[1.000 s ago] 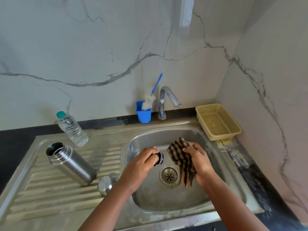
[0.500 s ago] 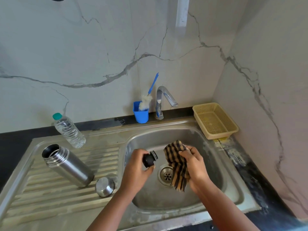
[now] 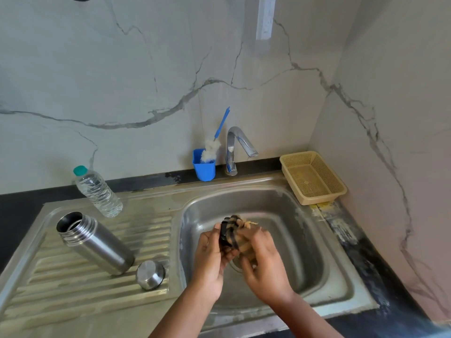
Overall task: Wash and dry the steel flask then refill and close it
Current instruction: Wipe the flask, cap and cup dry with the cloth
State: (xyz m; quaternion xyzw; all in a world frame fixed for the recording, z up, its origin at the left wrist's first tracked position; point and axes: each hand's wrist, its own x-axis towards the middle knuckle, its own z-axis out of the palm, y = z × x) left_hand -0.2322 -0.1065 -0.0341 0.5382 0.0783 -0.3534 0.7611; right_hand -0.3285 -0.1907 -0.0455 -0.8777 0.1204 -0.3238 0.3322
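The steel flask (image 3: 95, 242) stands open and uncapped on the ribbed draining board, left of the basin. Its round steel cap (image 3: 150, 274) lies beside its base. Over the basin, my left hand (image 3: 211, 252) holds the small black stopper (image 3: 224, 234), now mostly wrapped in the brown checked cloth (image 3: 235, 230). My right hand (image 3: 262, 262) grips that cloth and presses it round the stopper. A clear plastic water bottle (image 3: 98, 192) with a teal cap stands behind the flask.
The steel sink (image 3: 305, 240) has a chrome tap (image 3: 235, 150) at its back edge. A blue cup (image 3: 204, 168) holding a bottle brush sits left of the tap. A yellow plastic basket (image 3: 314, 178) rests at the right corner by the wall.
My hands have come together: the cloth that hung from my right hand is now bunched round the stopper in my left. The view has tilted slightly.
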